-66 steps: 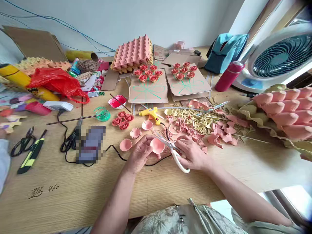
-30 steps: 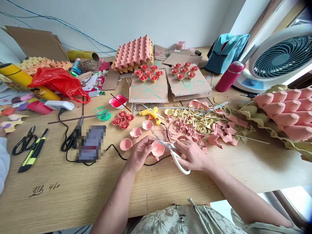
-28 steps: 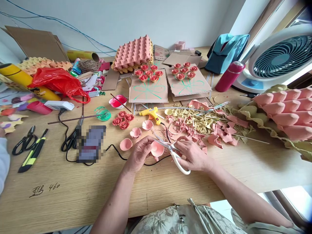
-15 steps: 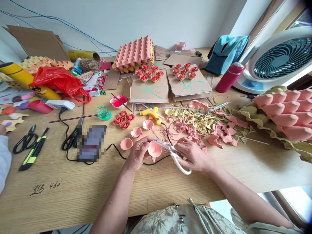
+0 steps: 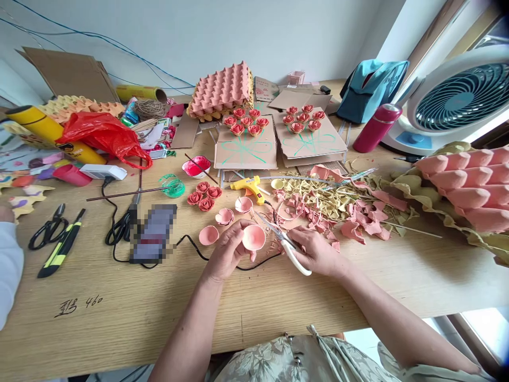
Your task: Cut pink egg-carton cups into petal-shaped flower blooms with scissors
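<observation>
Fingers of left hand [image 5: 229, 250] pinch pink cup [image 5: 253, 238] at its nine-o'clock edge; right hand [image 5: 316, 249], at cup's three o'clock, curled around white-handled scissors [image 5: 294, 258], blades toward ten o'clock. Yellow glue gun [image 5: 250, 187] at cup's twelve.

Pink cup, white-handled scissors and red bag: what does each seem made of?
Pink cup: probably moulded paper pulp, matt, coloured like the egg trays. Scissors: blades likely metal, grey with a sheen; handles perhaps plastic, smooth and evenly white. Red bag: probably thin glossy plastic, judging by crinkles and highlights.
</observation>
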Tool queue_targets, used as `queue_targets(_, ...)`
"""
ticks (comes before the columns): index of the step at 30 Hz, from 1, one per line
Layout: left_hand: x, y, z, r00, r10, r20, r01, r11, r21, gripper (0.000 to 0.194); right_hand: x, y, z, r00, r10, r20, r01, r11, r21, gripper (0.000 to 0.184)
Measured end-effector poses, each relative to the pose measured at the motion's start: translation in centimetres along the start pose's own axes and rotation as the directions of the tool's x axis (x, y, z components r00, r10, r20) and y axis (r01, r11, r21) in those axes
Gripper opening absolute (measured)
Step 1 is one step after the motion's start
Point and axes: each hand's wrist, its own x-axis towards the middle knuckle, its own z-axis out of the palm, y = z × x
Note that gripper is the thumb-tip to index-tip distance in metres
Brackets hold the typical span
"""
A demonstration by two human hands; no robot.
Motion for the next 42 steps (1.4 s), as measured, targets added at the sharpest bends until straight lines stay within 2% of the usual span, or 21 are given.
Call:
queue_targets(3, 0.0, 0.3, 0.4, 1.0, 0.009, -0.016, -0.009, 0.999, -0.048, 0.042, 0.1, 0.1, 0.0, 0.992, 0.125, 0.0, -0.123, 0.983, 0.137, 0.032)
queue_targets(7, -0.2, 0.4, 0.7, 1.0, 0.005, -0.01, -0.005, 0.999, -0.054, 0.048, 0.0, 0.2, 0.1, 0.977, 0.206, 0.05, -0.21, 0.911, 0.354, 0.036)
queue_targets(11, -0.3, 0.3, 0.6, 1.0, 0.006, -0.019, -0.006, 0.999, -0.041, 0.049, 0.0, 0.1, -0.1, 0.97, 0.191, 0.149, -0.243, 0.772, 0.587, 0.051)
queue_targets(15, -0.2, 0.2, 0.4, 1.0, -0.018, 0.003, 0.018, 0.997, -0.074, 0.051, 0.0, 0.0, -0.2, 0.973, 0.152, 0.175, -0.232, 0.651, 0.723, 0.056)
queue_targets(19, 0.1, 0.0, 0.5, 0.999, -0.045, -0.01, 0.042, 0.978, -0.205, 0.05, -0.1, 0.2, 0.0, 0.963, 0.19, 0.192, -0.268, 0.589, 0.762, 0.054)
queue_targets(24, 0.5, -0.5, 0.5, 0.989, -0.135, -0.058, 0.11, 0.943, -0.315, 0.051, 0.1, 0.1, 0.3, 0.966, 0.203, 0.158, -0.249, 0.591, 0.768, 0.054)
queue_targets(28, 0.7, -1.0, 0.5, 0.976, -0.217, 0.004, 0.206, 0.921, -0.331, 0.044, 0.3, -0.1, 0.4, 0.971, 0.24, 0.015, -0.172, 0.653, 0.738, 0.049)
queue_targets(32, 0.6, -1.9, 1.0, 0.943, -0.323, 0.084, 0.331, 0.872, -0.361, 0.032, 0.2, 0.0, 0.7, 0.944, 0.298, -0.144, -0.125, 0.723, 0.679, 0.043)
queue_targets(34, 0.6, -2.5, 1.4, 0.931, -0.344, 0.12, 0.364, 0.859, -0.361, 0.03, 0.2, 0.1, 0.8, 0.94, 0.306, -0.151, -0.126, 0.722, 0.68, 0.043)
queue_targets(36, 0.5, -3.0, 1.8, 0.92, -0.362, 0.152, 0.392, 0.86, -0.328, 0.032, 0.3, 0.0, 0.9, 0.948, 0.3, -0.107, -0.134, 0.679, 0.722, 0.044)
queue_targets(39, 0.3, -3.3, 2.2, 0.934, -0.334, 0.127, 0.354, 0.911, -0.213, 0.038, 0.5, -0.3, 0.8, 0.95, 0.306, -0.058, -0.145, 0.599, 0.787, 0.049)
queue_targets(42, 0.1, -3.0, 2.5, 0.983, -0.181, -0.007, 0.181, 0.983, -0.019, 0.035, 0.5, -0.5, 0.6, 0.942, 0.331, -0.056, -0.159, 0.586, 0.794, 0.052)
